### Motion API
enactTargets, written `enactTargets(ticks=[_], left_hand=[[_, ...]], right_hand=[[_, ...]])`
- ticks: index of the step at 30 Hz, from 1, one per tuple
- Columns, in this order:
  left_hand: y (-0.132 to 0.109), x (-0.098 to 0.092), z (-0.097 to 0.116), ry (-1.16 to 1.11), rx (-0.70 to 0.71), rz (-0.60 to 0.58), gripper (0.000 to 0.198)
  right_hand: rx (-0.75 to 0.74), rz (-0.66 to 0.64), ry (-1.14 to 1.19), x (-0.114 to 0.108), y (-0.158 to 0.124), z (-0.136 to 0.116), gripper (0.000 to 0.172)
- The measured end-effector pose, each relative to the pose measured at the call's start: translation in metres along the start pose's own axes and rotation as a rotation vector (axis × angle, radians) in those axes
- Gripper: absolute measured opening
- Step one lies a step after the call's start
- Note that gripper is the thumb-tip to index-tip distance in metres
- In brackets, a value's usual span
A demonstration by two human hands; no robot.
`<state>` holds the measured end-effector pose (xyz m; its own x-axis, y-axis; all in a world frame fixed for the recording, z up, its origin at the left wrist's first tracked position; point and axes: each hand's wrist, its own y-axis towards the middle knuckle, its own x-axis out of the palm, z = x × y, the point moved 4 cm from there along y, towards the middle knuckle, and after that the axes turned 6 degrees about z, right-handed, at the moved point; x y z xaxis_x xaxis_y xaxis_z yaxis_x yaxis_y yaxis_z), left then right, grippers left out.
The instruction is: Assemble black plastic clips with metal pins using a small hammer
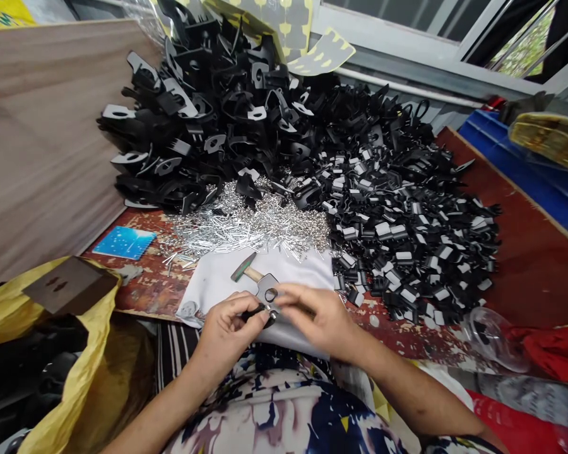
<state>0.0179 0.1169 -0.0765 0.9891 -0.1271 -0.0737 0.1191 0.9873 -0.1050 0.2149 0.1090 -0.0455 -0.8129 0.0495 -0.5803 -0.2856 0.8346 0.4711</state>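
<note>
My left hand [230, 321] pinches a black plastic part [267, 291] with a round hole, just above the white cloth. My right hand [319, 315] closes in on the part's right side, its fingertips against it and slightly blurred; whether a small pin is between them I cannot make out. Behind my hands a hammer [250, 271] with a wooden handle lies on the white cloth [213, 274]. Past it spreads a heap of silvery metal pins [265, 221]. Larger black plastic parts [203, 113] are piled at the back left, small black clips [397, 233] at the right.
A board [52, 126] stands along the left. On the worn red table [146, 290] lies a blue card [124, 243]. A yellow sack [85, 340] of black parts is at lower left. At right are a clear plastic cup [495, 337] and a blue crate [515, 164].
</note>
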Motion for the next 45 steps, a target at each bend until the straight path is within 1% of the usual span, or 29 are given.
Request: enactTargets(ticks=[1, 2, 3, 4, 6, 8, 11, 13, 16, 18, 20, 22, 23, 25, 27, 29, 30, 33, 36, 39, 42, 43, 45], left_hand=[[0.000, 0.000, -0.002, -0.048, -0.046, 0.003, 0.026], [0.000, -0.001, -0.004, -0.100, -0.091, 0.005, 0.026], [0.000, -0.001, -0.006, -0.149, -0.128, 0.007, 0.027], [0.000, -0.001, -0.007, -0.189, -0.156, 0.007, 0.028], [0.000, 0.000, -0.008, -0.244, -0.184, 0.005, 0.029], [0.001, 0.001, -0.007, -0.288, -0.196, 0.005, 0.030], [0.003, 0.000, -0.006, -0.349, -0.208, 0.027, 0.030], [0.004, -0.002, -0.006, -0.396, -0.214, 0.044, 0.030], [0.005, -0.010, -0.007, -0.488, -0.213, 0.063, 0.027], [0.006, -0.015, -0.007, -0.568, -0.201, 0.063, 0.025], [0.007, -0.019, -0.006, -0.651, -0.178, 0.059, 0.027], [0.009, -0.022, -0.005, -0.720, -0.155, 0.065, 0.031], [0.010, -0.022, -0.005, -0.749, -0.148, 0.076, 0.034], [0.013, -0.022, -0.005, -0.794, -0.148, 0.104, 0.040], [0.015, -0.019, -0.008, -0.823, -0.160, 0.127, 0.043], [0.016, -0.016, -0.010, -0.828, -0.160, 0.151, 0.039], [0.017, -0.015, -0.011, -0.824, -0.156, 0.160, 0.036], [0.016, -0.012, -0.013, -0.822, -0.150, 0.164, 0.028], [0.014, -0.012, -0.016, -0.852, -0.160, 0.139, 0.025], [0.013, -0.013, -0.018, -0.856, -0.165, 0.135, 0.026], [0.013, -0.014, -0.019, -0.857, -0.171, 0.148, 0.029], [0.012, -0.013, -0.019, -0.862, -0.171, 0.152, 0.029], [0.012, -0.011, -0.019, -0.886, -0.167, 0.171, 0.028]], right_hand=[[0.096, 0.026, -0.089, -0.010, 0.005, 0.017, 0.029], [0.174, 0.058, -0.235, -0.022, 0.009, 0.035, 0.022], [0.228, 0.060, -0.426, -0.032, 0.014, 0.052, 0.020], [0.258, 0.040, -0.582, -0.039, 0.018, 0.067, 0.020], [0.273, -0.019, -0.757, -0.044, 0.025, 0.087, 0.018], [0.254, -0.064, -0.805, -0.038, 0.030, 0.094, 0.017], [0.211, -0.117, -0.872, -0.023, 0.033, 0.089, 0.022], [0.183, -0.142, -0.887, -0.019, 0.034, 0.087, 0.025], [0.108, -0.148, -0.832, -0.023, 0.033, 0.095, 0.023], [0.027, -0.087, -0.725, -0.029, 0.032, 0.097, 0.021], [-0.040, 0.025, -0.569, -0.036, 0.031, 0.090, 0.019], [-0.058, 0.111, -0.404, -0.041, 0.030, 0.071, 0.021], [-0.057, 0.129, -0.333, -0.041, 0.030, 0.057, 0.023], [-0.072, 0.122, -0.244, -0.037, 0.032, 0.025, 0.032], [-0.132, 0.095, -0.215, -0.027, 0.035, -0.007, 0.038], [-0.207, 0.065, -0.200, -0.014, 0.040, -0.031, 0.037], [-0.240, 0.056, -0.188, -0.006, 0.043, -0.040, 0.035], [-0.310, 0.032, -0.140, 0.016, 0.049, -0.050, 0.024], [-0.325, 0.002, -0.104, 0.032, 0.054, -0.050, 0.014], [-0.277, -0.017, -0.094, 0.038, 0.058, -0.048, 0.010], [-0.247, -0.035, -0.123, 0.039, 0.059, -0.050, 0.011], [-0.264, -0.033, -0.149, 0.039, 0.059, -0.052, 0.013], [-0.355, -0.019, -0.246, 0.042, 0.056, -0.059, 0.016]])
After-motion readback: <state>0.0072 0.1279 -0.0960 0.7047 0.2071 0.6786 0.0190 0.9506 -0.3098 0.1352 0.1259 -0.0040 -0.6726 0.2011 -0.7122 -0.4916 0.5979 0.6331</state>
